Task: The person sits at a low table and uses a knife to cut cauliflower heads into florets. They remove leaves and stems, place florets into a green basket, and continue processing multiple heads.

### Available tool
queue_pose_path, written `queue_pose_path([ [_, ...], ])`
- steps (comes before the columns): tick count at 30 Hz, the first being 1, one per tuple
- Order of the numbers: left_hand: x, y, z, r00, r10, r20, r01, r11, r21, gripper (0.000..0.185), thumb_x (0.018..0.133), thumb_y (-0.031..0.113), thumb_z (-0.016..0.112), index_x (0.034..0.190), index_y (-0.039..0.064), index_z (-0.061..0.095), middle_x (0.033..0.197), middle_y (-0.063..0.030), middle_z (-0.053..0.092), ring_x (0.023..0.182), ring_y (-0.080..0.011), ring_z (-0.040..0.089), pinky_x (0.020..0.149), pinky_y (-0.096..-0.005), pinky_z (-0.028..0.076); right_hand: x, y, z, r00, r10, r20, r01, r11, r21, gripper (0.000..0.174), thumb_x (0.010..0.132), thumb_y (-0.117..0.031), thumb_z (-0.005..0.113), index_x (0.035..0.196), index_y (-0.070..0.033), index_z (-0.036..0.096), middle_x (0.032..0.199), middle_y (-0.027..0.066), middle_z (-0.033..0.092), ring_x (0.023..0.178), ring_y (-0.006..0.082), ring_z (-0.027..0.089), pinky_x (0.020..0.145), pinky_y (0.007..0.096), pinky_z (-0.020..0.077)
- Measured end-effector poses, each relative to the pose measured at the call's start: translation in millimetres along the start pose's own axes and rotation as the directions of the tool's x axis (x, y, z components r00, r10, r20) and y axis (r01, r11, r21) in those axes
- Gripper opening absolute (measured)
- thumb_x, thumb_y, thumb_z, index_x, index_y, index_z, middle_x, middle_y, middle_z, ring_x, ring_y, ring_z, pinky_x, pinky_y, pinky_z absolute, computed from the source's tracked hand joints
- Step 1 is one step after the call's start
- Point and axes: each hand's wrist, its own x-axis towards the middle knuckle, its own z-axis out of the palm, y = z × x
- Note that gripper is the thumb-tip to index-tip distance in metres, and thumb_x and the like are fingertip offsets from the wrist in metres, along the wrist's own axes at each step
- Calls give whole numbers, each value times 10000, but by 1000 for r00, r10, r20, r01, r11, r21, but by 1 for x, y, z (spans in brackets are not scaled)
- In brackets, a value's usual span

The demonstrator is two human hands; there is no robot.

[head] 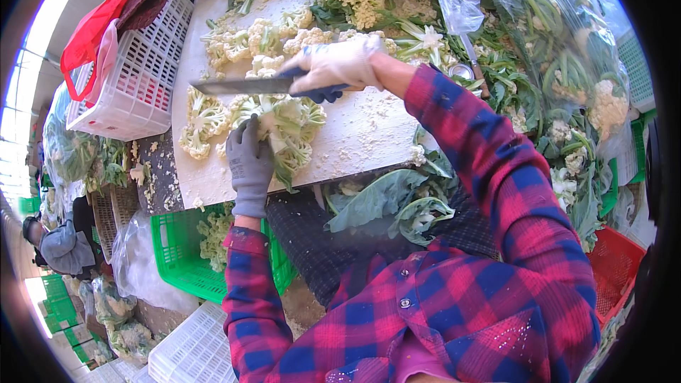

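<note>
In a white glove with dark blue fingers, my right hand [335, 66] grips a wide-bladed knife [239, 86]. The blade points left, above the pale cutting board [362, 133]. My left hand [249, 157], in a grey glove, holds the left side of a trimmed cauliflower head [284, 130] whose cut stem faces up. Cut cauliflower florets [199, 119] lie left of that head, and more florets [255, 37] are spread beyond the knife. Small crumbs dot the board around both hands.
A white plastic crate [143, 64] with a red bag [101, 26] stands left. Below the board edge is a green crate [186, 271] holding cauliflower. Leaves [383, 197] cover my lap. Bagged cauliflowers [564, 48] and another knife [473, 64] lie right. A person [66, 244] is far left.
</note>
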Motion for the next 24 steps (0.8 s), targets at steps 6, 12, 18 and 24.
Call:
queue_pose_path([
  [6, -2, 1, 6, 999, 2, -35, -4, 1000, -31, 549, 811, 39, 639, 1353, 76, 561, 1242, -172, 607, 1184, -341, 531, 1082, -481, 340, -4, 45, 16, 1000, 15, 17, -20, 944, 329, 444, 936, -276, 634, 1353, -137, 577, 653, 10, 614, 492, 112, 558, 445, 273, 450],
  [12, -4, 1, 8, 999, -27, -45, 25, 999, -43, 531, 817, 34, 636, 1341, 85, 565, 1247, -162, 610, 1202, -347, 527, 1075, -478, 343, -39, 14, 40, 984, 92, -154, -64, 982, 180, 498, 970, -273, 600, 1448, -177, 502, 699, -28, 609, 537, 70, 547, 454, 245, 437],
  [18, -7, -9, 9, 997, 38, -68, -43, 997, -65, 520, 820, 34, 627, 1334, 89, 569, 1249, -152, 619, 1204, -344, 537, 1090, -488, 331, -28, -13, -4, 994, -15, -106, 30, 990, 137, 524, 945, -243, 642, 1442, -142, 510, 714, -6, 619, 544, 60, 544, 467, 222, 440],
  [24, -9, 2, 7, 997, 28, -68, -31, 999, -41, 506, 817, 31, 608, 1319, 79, 565, 1261, -142, 612, 1204, -330, 539, 1098, -502, 321, -3, 42, 27, 998, 66, 17, -68, 987, 146, 412, 911, -315, 662, 1286, -151, 620, 690, -12, 619, 540, 96, 554, 455, 268, 438],
])
